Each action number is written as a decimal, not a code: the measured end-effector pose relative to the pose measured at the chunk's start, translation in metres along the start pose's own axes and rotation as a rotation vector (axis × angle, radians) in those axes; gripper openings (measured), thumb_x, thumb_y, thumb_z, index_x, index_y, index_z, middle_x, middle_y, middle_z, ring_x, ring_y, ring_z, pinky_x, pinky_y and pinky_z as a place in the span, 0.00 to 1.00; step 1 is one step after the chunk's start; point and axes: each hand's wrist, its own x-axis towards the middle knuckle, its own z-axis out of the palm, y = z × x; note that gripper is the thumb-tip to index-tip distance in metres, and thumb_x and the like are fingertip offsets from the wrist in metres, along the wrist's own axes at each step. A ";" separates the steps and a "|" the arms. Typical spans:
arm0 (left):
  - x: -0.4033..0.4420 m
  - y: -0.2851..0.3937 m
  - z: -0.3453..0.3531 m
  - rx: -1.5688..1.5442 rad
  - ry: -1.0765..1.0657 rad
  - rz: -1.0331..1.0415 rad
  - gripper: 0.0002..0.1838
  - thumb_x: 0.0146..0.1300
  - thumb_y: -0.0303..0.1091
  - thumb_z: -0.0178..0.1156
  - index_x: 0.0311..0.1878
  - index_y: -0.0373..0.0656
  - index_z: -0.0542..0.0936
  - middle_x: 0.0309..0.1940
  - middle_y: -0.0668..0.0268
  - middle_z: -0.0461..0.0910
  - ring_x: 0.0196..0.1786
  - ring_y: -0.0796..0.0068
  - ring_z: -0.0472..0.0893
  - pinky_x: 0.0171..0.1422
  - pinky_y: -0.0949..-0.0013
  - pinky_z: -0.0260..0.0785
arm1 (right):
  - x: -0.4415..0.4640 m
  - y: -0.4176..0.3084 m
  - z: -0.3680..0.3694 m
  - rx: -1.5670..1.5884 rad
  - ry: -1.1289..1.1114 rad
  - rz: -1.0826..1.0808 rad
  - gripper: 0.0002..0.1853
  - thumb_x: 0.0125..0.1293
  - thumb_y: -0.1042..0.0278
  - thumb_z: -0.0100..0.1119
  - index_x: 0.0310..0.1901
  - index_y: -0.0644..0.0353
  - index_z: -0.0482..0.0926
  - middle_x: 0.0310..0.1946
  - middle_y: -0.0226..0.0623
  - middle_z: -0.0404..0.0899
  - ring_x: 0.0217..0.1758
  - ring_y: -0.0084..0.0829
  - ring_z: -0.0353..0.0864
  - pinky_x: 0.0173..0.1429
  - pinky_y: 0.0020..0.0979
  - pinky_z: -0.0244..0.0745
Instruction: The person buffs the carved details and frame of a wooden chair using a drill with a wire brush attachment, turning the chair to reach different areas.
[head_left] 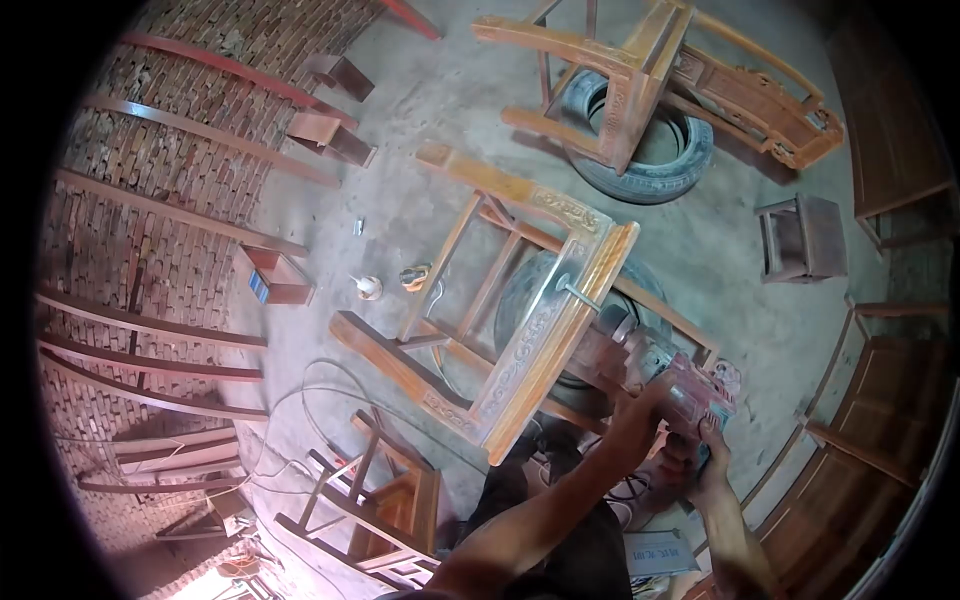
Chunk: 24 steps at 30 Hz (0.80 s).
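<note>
Both my hands grip an electric drill (pixel 690 395) with a reddish, vented body. My left hand (pixel 650 405) wraps round its front part, and my right hand (pixel 705 455) closes round the rear. From its round collar, a thin shaft with a small pale disc (pixel 565 283) at the tip reaches over the seat edge of a wooden chair (pixel 560 340). Whether the disc touches the wood I cannot tell. The chair lies tipped over, with carved rails and its legs pointing left. A tire (pixel 515 300) sits under it.
Another carved chair (pixel 640 90) rests on a second tire (pixel 640 185) at the top. Small wooden boxes (pixel 803 238) stand around the floor. A hose (pixel 310 385) curls at lower left beside another chair (pixel 400 510). Curved wooden strips (pixel 200 130) lie along the bricks. Cabinets (pixel 850 430) line the right.
</note>
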 end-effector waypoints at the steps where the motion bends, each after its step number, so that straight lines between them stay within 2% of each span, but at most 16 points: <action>1: 0.000 0.000 0.001 -0.015 0.008 0.004 0.19 0.71 0.47 0.58 0.42 0.37 0.80 0.29 0.59 0.84 0.28 0.71 0.84 0.32 0.70 0.76 | -0.001 -0.002 0.000 -0.021 -0.031 0.019 0.26 0.58 0.32 0.62 0.36 0.48 0.72 0.21 0.21 0.54 0.23 0.22 0.55 0.24 0.25 0.47; 4: -0.003 0.000 0.006 -0.069 0.042 0.046 0.18 0.71 0.45 0.59 0.45 0.36 0.80 0.30 0.59 0.84 0.30 0.70 0.84 0.36 0.70 0.76 | -0.002 -0.011 0.005 -0.081 -0.083 0.044 0.25 0.59 0.32 0.61 0.33 0.47 0.71 0.21 0.21 0.54 0.24 0.22 0.56 0.24 0.25 0.48; 7: 0.014 0.003 -0.018 -0.038 -0.137 -0.049 0.19 0.72 0.40 0.60 0.59 0.39 0.76 0.49 0.64 0.82 0.51 0.70 0.81 0.59 0.62 0.70 | 0.002 -0.012 0.017 -0.113 -0.003 -0.014 0.25 0.59 0.31 0.59 0.32 0.46 0.70 0.21 0.21 0.56 0.24 0.22 0.57 0.25 0.25 0.50; 9: 0.020 0.012 -0.011 0.245 -0.107 0.131 0.21 0.73 0.43 0.59 0.61 0.39 0.75 0.51 0.64 0.81 0.53 0.69 0.81 0.62 0.62 0.70 | 0.007 -0.010 0.030 -0.090 0.111 -0.093 0.26 0.61 0.29 0.57 0.31 0.45 0.69 0.21 0.21 0.58 0.23 0.21 0.57 0.26 0.24 0.49; 11: 0.018 0.014 -0.001 0.302 -0.049 0.221 0.21 0.72 0.44 0.60 0.59 0.38 0.76 0.49 0.64 0.82 0.51 0.71 0.81 0.59 0.64 0.71 | 0.012 -0.013 0.021 -0.072 0.066 -0.050 0.25 0.61 0.29 0.55 0.32 0.45 0.70 0.21 0.21 0.59 0.23 0.22 0.57 0.27 0.25 0.51; 14: 0.013 0.011 0.010 0.050 0.024 0.153 0.19 0.70 0.43 0.62 0.53 0.37 0.79 0.43 0.65 0.82 0.45 0.76 0.81 0.51 0.68 0.73 | 0.008 -0.019 0.012 -0.152 0.030 0.000 0.25 0.62 0.29 0.54 0.34 0.45 0.72 0.21 0.21 0.60 0.23 0.23 0.58 0.27 0.26 0.52; 16: 0.012 0.003 0.000 -0.113 -0.001 0.019 0.18 0.71 0.43 0.62 0.53 0.38 0.79 0.43 0.66 0.82 0.44 0.76 0.82 0.51 0.68 0.73 | 0.005 -0.019 0.003 -0.195 0.016 0.020 0.26 0.62 0.28 0.53 0.36 0.46 0.74 0.22 0.22 0.60 0.23 0.23 0.59 0.28 0.27 0.53; 17: 0.015 0.002 -0.007 -0.143 -0.034 -0.017 0.17 0.69 0.35 0.58 0.58 0.38 0.77 0.46 0.60 0.81 0.48 0.70 0.81 0.54 0.65 0.72 | 0.006 -0.016 -0.006 -0.193 0.008 0.025 0.27 0.62 0.28 0.53 0.37 0.46 0.74 0.22 0.22 0.60 0.23 0.23 0.59 0.28 0.27 0.54; 19: 0.022 -0.001 -0.021 -0.200 -0.100 -0.091 0.24 0.66 0.18 0.49 0.66 0.37 0.71 0.52 0.50 0.80 0.56 0.58 0.81 0.61 0.59 0.72 | 0.006 -0.014 -0.003 -0.177 0.031 0.006 0.27 0.63 0.28 0.52 0.38 0.47 0.75 0.22 0.22 0.61 0.23 0.23 0.60 0.28 0.27 0.54; 21: 0.020 0.012 -0.013 0.468 -0.164 0.290 0.22 0.67 0.21 0.50 0.65 0.37 0.72 0.52 0.53 0.81 0.55 0.59 0.81 0.61 0.60 0.72 | 0.006 -0.017 0.021 -0.148 0.092 -0.053 0.27 0.64 0.29 0.52 0.39 0.48 0.75 0.22 0.22 0.62 0.23 0.22 0.61 0.27 0.27 0.55; 23: 0.028 0.026 -0.004 0.859 -0.200 0.442 0.22 0.66 0.21 0.51 0.65 0.37 0.73 0.52 0.52 0.81 0.55 0.58 0.81 0.60 0.59 0.73 | 0.014 -0.022 0.031 -0.153 0.070 -0.149 0.27 0.66 0.30 0.51 0.39 0.50 0.76 0.21 0.21 0.64 0.23 0.21 0.62 0.27 0.26 0.56; 24: 0.036 0.034 0.000 0.916 -0.202 0.398 0.23 0.65 0.20 0.51 0.65 0.37 0.73 0.52 0.51 0.81 0.55 0.56 0.81 0.60 0.59 0.73 | 0.016 -0.025 0.033 -0.157 0.061 -0.192 0.27 0.67 0.31 0.50 0.40 0.50 0.76 0.21 0.21 0.65 0.23 0.20 0.62 0.28 0.26 0.56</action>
